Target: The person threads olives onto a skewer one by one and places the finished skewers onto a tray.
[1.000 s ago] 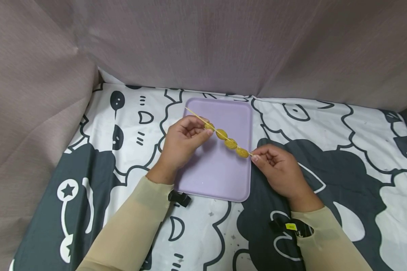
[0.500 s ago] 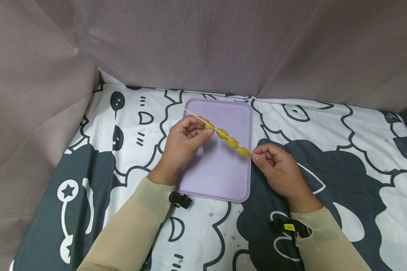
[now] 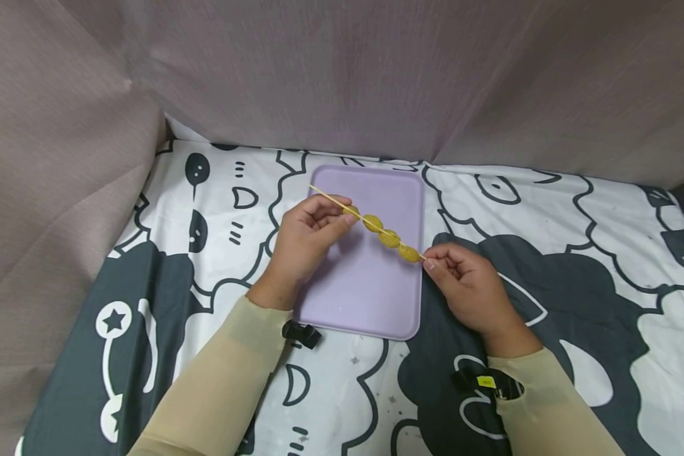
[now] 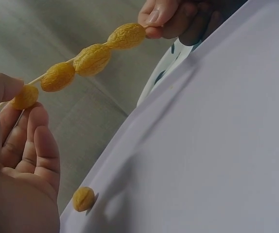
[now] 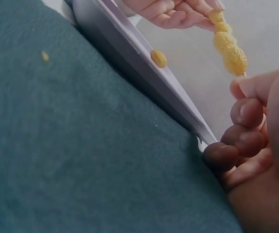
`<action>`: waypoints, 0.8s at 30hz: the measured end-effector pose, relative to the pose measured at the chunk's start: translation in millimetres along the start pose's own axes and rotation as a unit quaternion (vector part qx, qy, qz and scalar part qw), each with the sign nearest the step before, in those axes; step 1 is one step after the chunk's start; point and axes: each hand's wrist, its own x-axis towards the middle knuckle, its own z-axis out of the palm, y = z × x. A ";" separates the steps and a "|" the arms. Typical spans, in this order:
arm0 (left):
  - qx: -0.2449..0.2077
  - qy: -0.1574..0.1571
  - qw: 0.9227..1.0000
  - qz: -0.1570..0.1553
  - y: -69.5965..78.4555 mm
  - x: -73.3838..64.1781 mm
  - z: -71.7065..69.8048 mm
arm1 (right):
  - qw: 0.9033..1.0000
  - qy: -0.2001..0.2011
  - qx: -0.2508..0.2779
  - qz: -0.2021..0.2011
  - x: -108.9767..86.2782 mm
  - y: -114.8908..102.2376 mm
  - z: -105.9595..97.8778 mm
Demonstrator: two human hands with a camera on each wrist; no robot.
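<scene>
A thin wooden skewer (image 3: pixel 325 194) slants above the lilac tray (image 3: pixel 365 304) with several wrinkled, yellow oval fruits (image 3: pixel 389 238) threaded along it. My left hand (image 3: pixel 304 244) pinches the left-most fruit (image 4: pixel 25 97) between thumb and fingertips; the skewer's bare end sticks out past that hand. At the other end, my right hand (image 3: pixel 472 288) pinches the skewer's short tip with thumb and forefinger, just beyond the last fruit (image 5: pixel 235 60). One loose yellow fruit (image 4: pixel 83 199) lies on the tray below the left hand, hidden in the head view.
Under the tray spreads a white and dark grey cartoon-print cloth (image 3: pixel 524 266). A beige-grey curtain (image 3: pixel 342 82) hangs behind and at the left. Both wrists wear a black camera mount (image 3: pixel 302 334).
Both hands keep their pinches on the skewer and fruit. The skewer and hands shift only very slightly; the tray stays where it was.
</scene>
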 end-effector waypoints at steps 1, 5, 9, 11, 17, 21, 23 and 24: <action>0.002 -0.001 1.000 0.000 0.2 0.0 -0.6 | 1.000 0.000 0.002 -0.001 0.0 0.2 -0.1; 0.001 -0.009 1.000 0.005 0.7 0.7 -3.5 | 1.000 0.001 0.006 -0.002 0.0 1.0 -0.5; 0.029 -0.021 0.999 0.026 2.5 0.7 -8.3 | 1.000 0.002 0.006 -0.001 0.1 1.1 -1.1; 0.065 -0.031 0.997 0.040 2.9 0.6 -11.2 | 1.000 0.003 0.008 -0.002 0.4 1.0 -1.0; 0.289 -0.067 0.950 0.094 -1.4 4.9 -16.7 | 1.000 0.008 0.011 -0.001 1.1 0.9 -0.9; 0.412 -0.074 0.903 0.101 -4.3 7.8 -19.7 | 1.000 0.010 0.013 -0.002 0.7 1.2 -0.8; 0.445 -0.073 0.888 0.092 -4.9 8.3 -21.4 | 1.000 0.011 0.018 -0.004 0.5 1.7 -0.7; 0.457 -0.071 0.882 0.088 -5.1 8.4 -22.2 | 1.000 0.011 0.019 -0.005 0.5 1.8 -0.7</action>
